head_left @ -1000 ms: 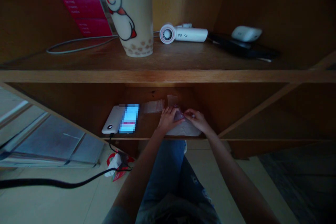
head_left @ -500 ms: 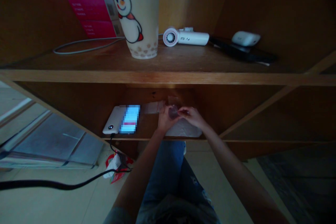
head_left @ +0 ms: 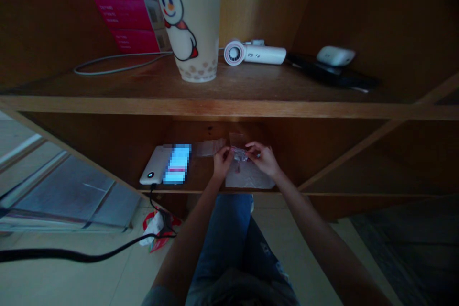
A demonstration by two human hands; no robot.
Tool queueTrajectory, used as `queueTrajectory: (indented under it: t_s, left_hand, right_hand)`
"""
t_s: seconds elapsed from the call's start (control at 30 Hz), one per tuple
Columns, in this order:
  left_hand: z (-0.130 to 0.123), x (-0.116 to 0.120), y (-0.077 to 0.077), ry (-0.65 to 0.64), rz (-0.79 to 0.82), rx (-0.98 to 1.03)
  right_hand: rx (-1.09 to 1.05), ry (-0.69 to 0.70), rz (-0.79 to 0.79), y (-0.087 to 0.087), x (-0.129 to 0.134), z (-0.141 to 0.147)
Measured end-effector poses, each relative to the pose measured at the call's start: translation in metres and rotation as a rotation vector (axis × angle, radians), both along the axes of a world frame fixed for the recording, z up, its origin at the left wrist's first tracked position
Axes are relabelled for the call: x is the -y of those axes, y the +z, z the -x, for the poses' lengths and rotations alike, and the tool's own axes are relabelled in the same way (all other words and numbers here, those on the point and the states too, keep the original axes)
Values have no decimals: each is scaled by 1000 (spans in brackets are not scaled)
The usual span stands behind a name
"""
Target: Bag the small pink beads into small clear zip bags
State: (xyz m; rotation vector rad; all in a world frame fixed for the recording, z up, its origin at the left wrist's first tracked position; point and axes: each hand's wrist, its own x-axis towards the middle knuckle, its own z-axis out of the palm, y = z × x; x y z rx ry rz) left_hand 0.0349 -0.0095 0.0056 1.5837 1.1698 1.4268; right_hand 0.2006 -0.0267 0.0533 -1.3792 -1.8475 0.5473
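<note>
Since the earlier frame, the hands have drawn apart, the left hand (head_left: 223, 162) sliding toward 9 o'clock and the right hand (head_left: 263, 158) staying near 3 o'clock, so a small clear plastic packet (head_left: 239, 155) now shows between them. Both hands are closed to a pinch, with the fingertips on either end of the packet, though the dim light hides exactly how each grips it.

The packet hangs in the air at about 12 o'clock from the wrists, just above a white paper sheet (head_left: 249, 178) on the lower shelf (head_left: 215, 190). Its long axis seems to run from 9 to 3 o'clock, spanning the gap between the hands. Neither hand is clearly nearer to it. A pale, flat plastic piece (head_left: 234, 139) stands just behind it at 12 o'clock, and a clear strip (head_left: 210, 147) lies toward 10 o'clock.

Farther toward 9 o'clock lies a white phone (head_left: 158, 165), its screen pixelated and a black cable (head_left: 152, 195) running from it. On the upper shelf (head_left: 229, 107), a tall snowman cup (head_left: 191, 19) stands at 11 o'clock, with a white handheld fan (head_left: 254, 53) and a white case (head_left: 335, 56) toward 1 o'clock. Jeans (head_left: 222, 248) show below the arms.
</note>
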Motion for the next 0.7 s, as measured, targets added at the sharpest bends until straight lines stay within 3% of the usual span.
queueTrajectory:
  t_s: [0.13, 0.33, 0.53, 0.7]
  left_hand:
    - [1, 2, 3, -5, 19, 39]
    - [3, -3, 0, -45, 54, 144]
    - [2, -4, -3, -173, 188, 245]
    - [3, -6, -8, -139, 205, 241]
  right_hand:
    - [60, -20, -12, 1, -1, 2]
    - [-175, 73, 67, 2, -1, 4]
    - [-259, 45, 78, -3, -3, 2]
    - [-324, 90, 141, 0, -3, 5]
